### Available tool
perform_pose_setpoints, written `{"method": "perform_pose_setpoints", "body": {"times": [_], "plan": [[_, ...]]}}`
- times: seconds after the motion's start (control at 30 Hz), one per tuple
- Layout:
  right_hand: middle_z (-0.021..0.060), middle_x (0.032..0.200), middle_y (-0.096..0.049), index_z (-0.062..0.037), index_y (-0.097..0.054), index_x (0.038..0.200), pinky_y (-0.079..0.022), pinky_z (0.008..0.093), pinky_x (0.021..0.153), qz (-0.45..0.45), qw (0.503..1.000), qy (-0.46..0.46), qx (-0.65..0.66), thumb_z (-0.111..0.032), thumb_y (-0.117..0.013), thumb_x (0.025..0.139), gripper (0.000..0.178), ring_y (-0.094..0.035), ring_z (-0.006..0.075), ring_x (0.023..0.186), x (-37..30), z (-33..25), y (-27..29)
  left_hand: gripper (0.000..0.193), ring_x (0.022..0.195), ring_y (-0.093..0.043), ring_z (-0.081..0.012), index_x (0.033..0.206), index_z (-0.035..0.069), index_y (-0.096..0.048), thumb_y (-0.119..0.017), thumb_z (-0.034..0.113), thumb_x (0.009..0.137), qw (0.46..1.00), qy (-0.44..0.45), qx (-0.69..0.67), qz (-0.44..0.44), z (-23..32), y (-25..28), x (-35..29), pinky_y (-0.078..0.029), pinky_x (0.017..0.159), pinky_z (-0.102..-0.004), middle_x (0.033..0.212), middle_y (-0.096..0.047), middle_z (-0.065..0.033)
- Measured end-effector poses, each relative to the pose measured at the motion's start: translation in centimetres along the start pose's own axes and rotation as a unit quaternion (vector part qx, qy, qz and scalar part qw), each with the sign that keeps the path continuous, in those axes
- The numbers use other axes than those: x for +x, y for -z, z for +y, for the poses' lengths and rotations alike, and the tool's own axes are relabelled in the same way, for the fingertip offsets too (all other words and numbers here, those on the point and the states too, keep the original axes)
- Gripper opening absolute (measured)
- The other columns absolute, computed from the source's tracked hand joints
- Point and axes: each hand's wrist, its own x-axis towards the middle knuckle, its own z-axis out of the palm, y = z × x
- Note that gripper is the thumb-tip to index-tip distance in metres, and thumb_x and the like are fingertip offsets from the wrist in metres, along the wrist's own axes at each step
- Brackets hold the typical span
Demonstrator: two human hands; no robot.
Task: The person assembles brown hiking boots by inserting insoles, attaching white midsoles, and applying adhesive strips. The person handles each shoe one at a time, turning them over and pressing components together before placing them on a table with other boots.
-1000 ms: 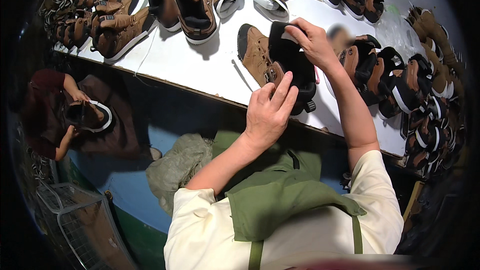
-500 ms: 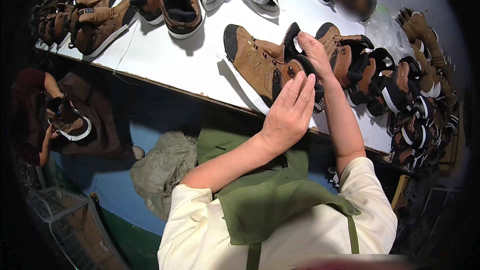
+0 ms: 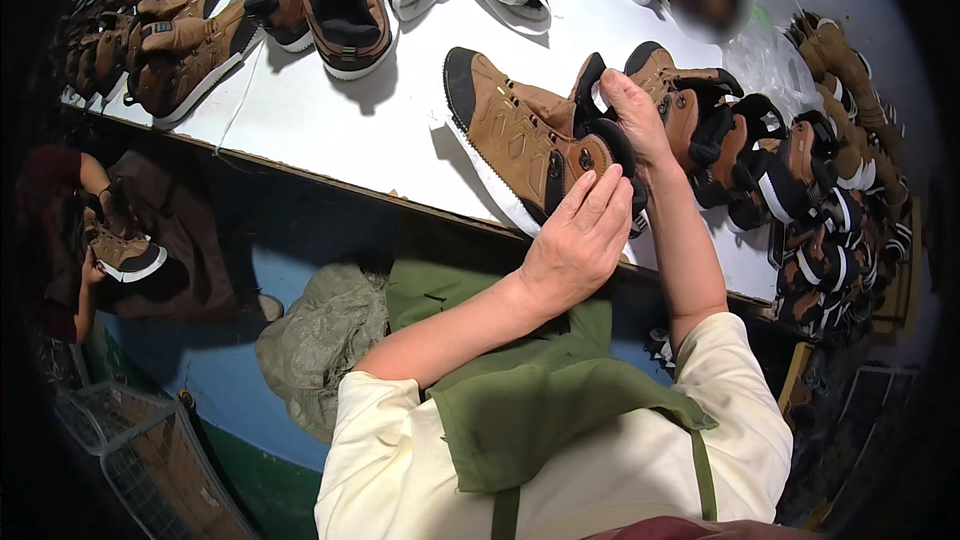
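Observation:
A brown boot (image 3: 512,130) with a black toe cap and white sole lies tilted over the table's front edge, toe pointing away to the left. At its heel end, the fingers of my left hand (image 3: 578,240) press together along the ankle collar; that thumb is hidden. My right hand (image 3: 640,120) grips the opening from the far right side, thumb up beside the black-lined tongue (image 3: 590,90). Part of the right fingers is hidden behind the collar. Just beyond that hand stands another brown boot (image 3: 668,85).
On the white table (image 3: 300,135), brown boots (image 3: 345,10) stand at the back and left. More boots (image 3: 800,170) crowd the right end beside clear plastic (image 3: 770,65). At far left a person holds a boot (image 3: 125,250). A wire basket (image 3: 150,450) stands lower left.
My left fingers have slid slightly down along the collar. The right hand keeps its grip. The person at the left has turned the boot they hold. The whole view has shifted slightly.

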Motion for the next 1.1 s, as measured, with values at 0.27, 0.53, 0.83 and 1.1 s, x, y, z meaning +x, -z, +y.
{"method": "perform_pose_setpoints", "body": {"times": [0.27,0.53,0.83,1.1], "plan": [[-0.0043,0.084,-0.059,-0.0031,-0.064,0.094,-0.044,0.0184,0.067,0.026,0.999,0.032,-0.026,-0.032,-0.059,0.095,0.029,-0.052,0.0029,0.075,0.4,0.5,0.9,0.03,0.117,-0.052,-0.0326,0.1,-0.008,-0.063,-0.06,0.007,0.075,1.0,-0.006,-0.007,0.006,-0.3,0.3,-0.6,-0.045,0.099,-0.0445,0.116,-0.057,-0.0166],[-0.0005,0.087,-0.064,-0.0008,-0.066,0.098,-0.046,0.0204,0.071,0.06,0.99,0.084,-0.094,-0.019,-0.07,0.088,0.021,-0.056,0.0048,0.078,-1.0,-2.0,-1.7,0.027,0.108,-0.056,-0.0335,0.097,-0.004,-0.063,-0.066,0.005,0.072,0.988,0.041,-0.135,0.056,-1.3,2.1,-0.5,-0.046,0.093,-0.043,0.108,-0.058,-0.0164],[0.0001,0.085,-0.064,0.0003,-0.066,0.098,-0.047,0.0199,0.07,0.024,0.977,0.117,-0.175,-0.014,-0.07,0.086,0.019,-0.057,0.0057,0.077,-2.2,-3.4,-4.3,0.035,0.097,-0.059,-0.0132,0.118,-0.005,-0.056,-0.064,0.007,0.086,0.786,0.39,-0.48,-0.012,-9.2,5.0,5.6,-0.046,0.087,-0.025,0.104,-0.063,-0.0075],[-0.0001,0.08,-0.065,-0.0015,-0.068,0.088,-0.045,0.0169,0.066,0.029,0.993,0.037,-0.112,-0.018,-0.071,0.086,0.017,-0.057,0.0042,0.073,0.4,-3.5,-4.4,0.034,0.05,-0.041,-0.0033,0.073,0.004,-0.064,-0.059,0.03,0.094,0.717,0.493,-0.491,-0.039,-12.1,2.2,6.1,-0.031,0.046,-0.0194,0.059,-0.05,0.0047]]}}
